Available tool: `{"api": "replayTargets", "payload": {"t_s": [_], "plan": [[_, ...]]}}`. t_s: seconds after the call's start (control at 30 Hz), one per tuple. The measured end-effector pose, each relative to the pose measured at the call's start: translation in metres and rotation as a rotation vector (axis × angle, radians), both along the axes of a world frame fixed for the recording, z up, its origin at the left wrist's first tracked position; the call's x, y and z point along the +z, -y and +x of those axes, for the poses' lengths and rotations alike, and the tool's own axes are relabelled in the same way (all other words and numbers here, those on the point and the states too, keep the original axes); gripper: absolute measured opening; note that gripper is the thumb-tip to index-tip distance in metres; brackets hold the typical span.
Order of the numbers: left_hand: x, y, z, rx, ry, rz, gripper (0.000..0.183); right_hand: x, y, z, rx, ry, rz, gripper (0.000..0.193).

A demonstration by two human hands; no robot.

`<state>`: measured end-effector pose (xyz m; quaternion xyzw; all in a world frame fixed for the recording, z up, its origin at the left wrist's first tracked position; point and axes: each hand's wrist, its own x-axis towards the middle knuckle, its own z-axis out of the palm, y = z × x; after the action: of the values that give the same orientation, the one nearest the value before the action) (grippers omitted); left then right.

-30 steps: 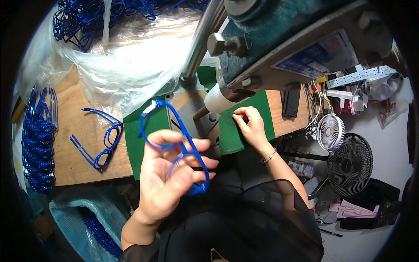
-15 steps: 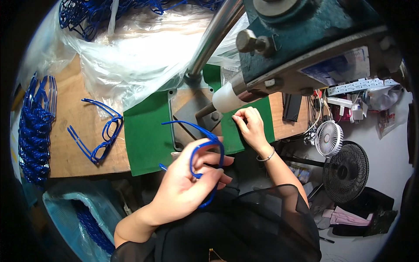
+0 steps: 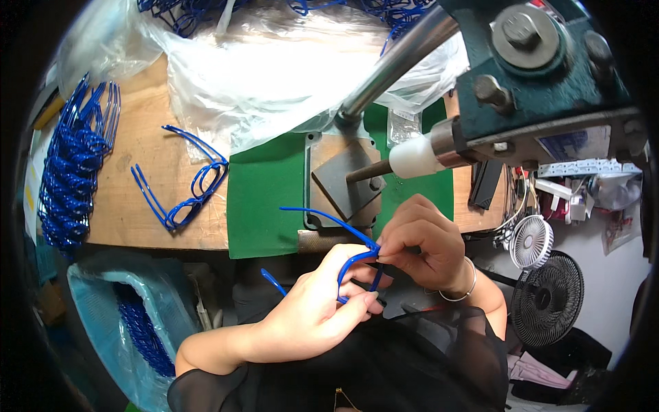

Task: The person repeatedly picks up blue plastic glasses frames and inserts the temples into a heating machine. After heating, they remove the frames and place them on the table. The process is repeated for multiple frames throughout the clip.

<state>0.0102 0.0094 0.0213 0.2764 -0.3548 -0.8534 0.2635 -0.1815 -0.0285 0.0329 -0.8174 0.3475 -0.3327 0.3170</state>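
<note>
A blue eyeglass frame is gripped in my left hand, its fingers wrapped round the rims while one temple arm sticks out toward the press. My right hand pinches the corner of that frame near the hinge with thumb and forefinger. Anything small between those fingertips is hidden. Just beyond both hands is the press's metal base, with a dark plate under the slanting rod. Another blue eyeglass frame lies on the wooden table to the left.
The green press head and its steel column loom at the upper right. A stack of blue frames stands far left. Clear plastic sheeting covers the back. A lined bin sits lower left; two fans stand right.
My right hand has left the green mat and come to the eyeglass frame's corner. My left hand still holds the frame. The whole view has shifted.
</note>
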Motion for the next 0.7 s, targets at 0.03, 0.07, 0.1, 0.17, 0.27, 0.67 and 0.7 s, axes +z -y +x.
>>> {"api": "replayTargets", "payload": {"t_s": [0.03,0.07,0.1,0.17,0.27,0.67,0.7], "plan": [[-0.0010,0.0001,0.0003,-0.002,-0.003,0.009,0.041,0.0011,0.0015,-0.0001,0.018,-0.013,-0.010,0.012],[-0.0014,0.0002,0.0009,-0.011,-0.002,0.015,0.041,0.0013,0.0024,0.0000,0.024,-0.022,-0.021,0.012],[-0.0019,0.0004,0.0014,-0.020,-0.002,0.021,0.041,0.0012,0.0035,-0.0002,0.029,-0.030,-0.032,0.012],[-0.0022,0.0011,0.0019,-0.027,-0.001,0.023,0.041,0.0012,0.0047,-0.0008,0.032,-0.033,-0.040,0.012],[-0.0009,0.0035,0.0021,-0.041,-0.011,0.035,0.040,0.0014,0.0047,-0.0025,0.025,-0.013,-0.001,0.013],[-0.0001,0.0018,0.0008,-0.075,0.024,-0.037,0.042,-0.0036,0.0016,-0.0040,0.033,0.104,0.157,0.014],[-0.0006,0.0011,0.0008,-0.074,0.029,-0.052,0.042,-0.0035,0.0008,-0.0039,0.032,0.102,0.155,0.014]]}}
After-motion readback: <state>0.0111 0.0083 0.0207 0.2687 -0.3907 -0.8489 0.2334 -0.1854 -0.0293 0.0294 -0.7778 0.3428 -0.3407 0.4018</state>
